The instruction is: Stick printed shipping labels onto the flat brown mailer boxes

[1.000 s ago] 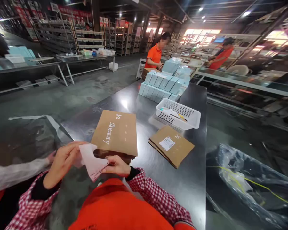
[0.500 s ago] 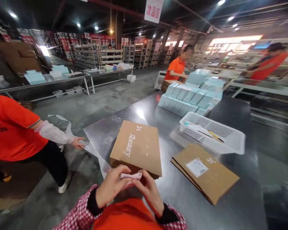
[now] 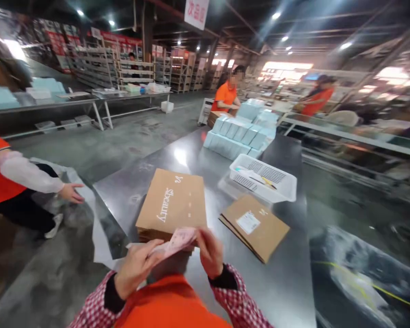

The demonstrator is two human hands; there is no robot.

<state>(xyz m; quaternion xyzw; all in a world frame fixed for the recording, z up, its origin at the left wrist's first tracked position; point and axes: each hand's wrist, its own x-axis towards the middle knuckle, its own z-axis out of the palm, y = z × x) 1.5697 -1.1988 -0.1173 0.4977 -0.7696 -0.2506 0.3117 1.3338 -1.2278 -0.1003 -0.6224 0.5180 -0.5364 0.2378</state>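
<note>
Left edge, mid-height: co-worker's hand point(image 3: 71, 193), fingers spread, beside a white strip point(image 3: 99, 241) that runs down to our left hand point(image 3: 135, 268). Lower centre-left, our left hand pinches the left end of the pinkish paper point(image 3: 179, 241). Paper sits lower centre, in front of the brown carton stack point(image 3: 174, 200) on the dark worktop point(image 3: 276, 282). Our right hand point(image 3: 210, 253), just right of centre, pinches the paper's other end. Further right we've got pale-blue boxes point(image 3: 239, 134) stacked upper centre-right, folded labelled cartons point(image 3: 256, 228) below, white basket point(image 3: 287, 187) between, pen-like items inside.
</note>
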